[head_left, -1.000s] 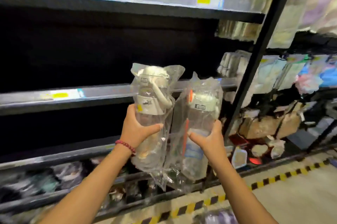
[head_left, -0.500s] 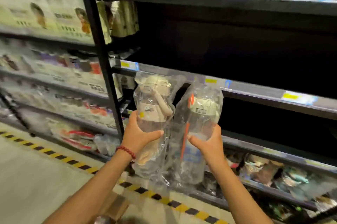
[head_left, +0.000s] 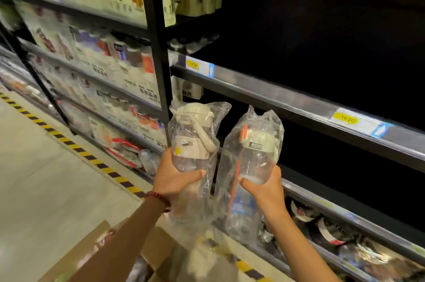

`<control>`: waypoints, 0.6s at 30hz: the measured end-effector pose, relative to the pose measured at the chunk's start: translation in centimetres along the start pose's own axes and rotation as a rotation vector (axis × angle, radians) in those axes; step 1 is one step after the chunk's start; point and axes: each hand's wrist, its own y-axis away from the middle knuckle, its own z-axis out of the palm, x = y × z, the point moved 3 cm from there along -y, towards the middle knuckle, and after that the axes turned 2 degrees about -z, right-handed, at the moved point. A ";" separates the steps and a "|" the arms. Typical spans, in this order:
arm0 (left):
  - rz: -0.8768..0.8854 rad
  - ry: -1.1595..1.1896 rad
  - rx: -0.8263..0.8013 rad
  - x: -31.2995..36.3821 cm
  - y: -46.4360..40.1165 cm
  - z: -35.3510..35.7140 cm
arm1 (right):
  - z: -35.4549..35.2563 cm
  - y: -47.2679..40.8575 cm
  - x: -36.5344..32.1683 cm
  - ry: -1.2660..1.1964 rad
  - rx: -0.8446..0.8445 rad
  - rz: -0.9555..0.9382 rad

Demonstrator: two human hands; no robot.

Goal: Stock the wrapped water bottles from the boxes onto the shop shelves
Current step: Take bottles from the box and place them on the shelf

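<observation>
I hold two clear water bottles with cream lids, each in a crinkled plastic wrap. My left hand (head_left: pixel 176 179) grips the left bottle (head_left: pixel 194 143) round its body; a red bead bracelet sits on that wrist. My right hand (head_left: pixel 264 186) grips the right bottle (head_left: pixel 251 157), which has an orange strip down its side. Both bottles stand upright side by side in front of the dark shelf (head_left: pixel 299 107) with a silver price rail. An open cardboard box (head_left: pixel 158 252) lies below my arms on the floor.
A black upright post (head_left: pixel 156 56) separates the dark bay from a stocked bay of packaged goods (head_left: pixel 103 70) on the left. The lowest shelf (head_left: pixel 345 247) at the right holds wrapped items. Yellow-black tape (head_left: pixel 92 158) runs along the beige floor.
The view has swung left and down, so the post and the stocked bay fill more of the left side and the box has come into sight. Both hands keep the same hold on the bottles.
</observation>
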 end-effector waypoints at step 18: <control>0.026 0.014 -0.228 -4.7 -19.4 7.7 | 2.2 -15.1 4.8 -0.149 0.158 0.125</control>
